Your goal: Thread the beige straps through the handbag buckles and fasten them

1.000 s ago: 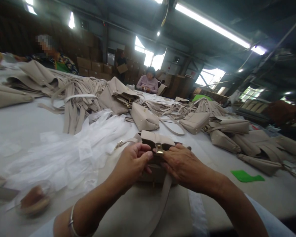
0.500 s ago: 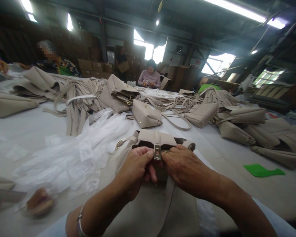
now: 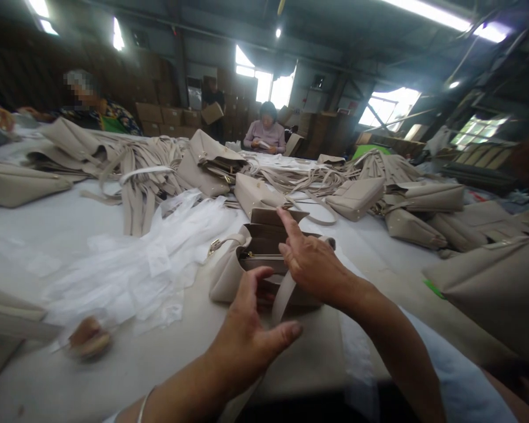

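Note:
A beige handbag [image 3: 224, 279] stands in front of me with its top open, showing a dark lining and an inner zip. Its flap [image 3: 264, 215] is folded back, away from me. My right hand [image 3: 311, 258] reaches over the bag, index finger stretched onto the flap and the other fingers loosely bent. At the bag's near side is my left hand [image 3: 247, 329], thumb and fingers spread; some of its fingertips are hidden behind the strap and bag front. A beige strap [image 3: 284, 296] hangs down between my hands.
Crumpled white wrapping [image 3: 127, 276] lies left, near a blurred brown item in clear plastic [image 3: 89, 338]. Beige bags [image 3: 357, 198] and straps [image 3: 139, 200] are heaped across the table. Another bag [image 3: 489, 288] is close at right. A co-worker [image 3: 267, 132] sits opposite.
The flap with its metal clasp has swung from the front to the back. My left hand has let go and spread; my right has moved onto the flap. A bag has appeared at right, covering the green piece.

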### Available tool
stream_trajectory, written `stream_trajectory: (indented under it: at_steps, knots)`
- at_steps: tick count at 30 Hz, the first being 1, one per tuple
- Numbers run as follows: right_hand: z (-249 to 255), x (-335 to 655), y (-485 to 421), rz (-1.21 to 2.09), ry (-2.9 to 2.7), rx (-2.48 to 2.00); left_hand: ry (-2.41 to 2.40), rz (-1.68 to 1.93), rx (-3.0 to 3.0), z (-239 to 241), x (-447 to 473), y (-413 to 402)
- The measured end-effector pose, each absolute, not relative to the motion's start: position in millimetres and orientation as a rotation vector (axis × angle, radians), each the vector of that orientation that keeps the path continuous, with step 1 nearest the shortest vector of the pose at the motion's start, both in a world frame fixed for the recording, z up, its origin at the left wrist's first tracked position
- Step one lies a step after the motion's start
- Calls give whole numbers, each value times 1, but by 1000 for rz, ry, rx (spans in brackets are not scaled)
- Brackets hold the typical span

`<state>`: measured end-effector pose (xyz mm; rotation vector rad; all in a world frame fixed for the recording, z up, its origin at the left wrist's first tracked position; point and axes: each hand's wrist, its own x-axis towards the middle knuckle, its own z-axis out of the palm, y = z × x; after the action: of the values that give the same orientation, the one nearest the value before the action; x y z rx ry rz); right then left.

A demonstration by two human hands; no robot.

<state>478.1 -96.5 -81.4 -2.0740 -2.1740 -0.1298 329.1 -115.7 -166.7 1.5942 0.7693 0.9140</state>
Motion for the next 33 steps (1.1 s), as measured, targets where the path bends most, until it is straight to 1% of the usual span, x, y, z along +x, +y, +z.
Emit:
stream_trajectory:
  at_steps: [4, 6, 7, 8, 10, 12, 13, 16, 20, 25, 29, 31, 33]
  knots:
    - [-74, 473, -87, -63, -2066, -2089, 763, 1217, 2004, -183, 336, -130]
    - [-72, 472, -81, -21, -2102, -2076, 776, 1312, 2044, -187, 335, -134]
    - [-73, 473, -78, 7, -2151, -2069, 813, 1306, 1983, -188, 333, -135]
    - [-73, 473, -75, 33, -2204, -2066, 857, 1250, 1879, -188, 329, -134]
    - [-74, 474, -69, 65, -2265, -2078, 921, 992, 1605, -187, 316, -132]
    - [-73, 475, -66, 31, -2217, -2120, 929, 730, 1386, -185, 296, -128]
    - [-71, 475, -64, 0, -2173, -2140, 929, 657, 1335, -184, 285, -126]
    - [-65, 476, -59, -81, -2058, -2161, 968, 628, 1337, -182, 250, -126]
    - [-61, 479, -50, -140, -2008, -2153, 1085, 639, 1506, -182, 214, -139]
    - [-65, 483, -39, -163, -1998, -2133, 1384, 624, 1616, -203, 187, -169]
    - [-65, 484, -35, -119, -2017, -2114, 1543, 756, 1562, -221, 173, -181]
    - [-64, 484, -34, -84, -2018, -2110, 1583, 919, 1496, -217, 172, -177]
    - [-62, 483, -36, -48, -2008, -2107, 1590, 1110, 1409, -203, 178, -168]
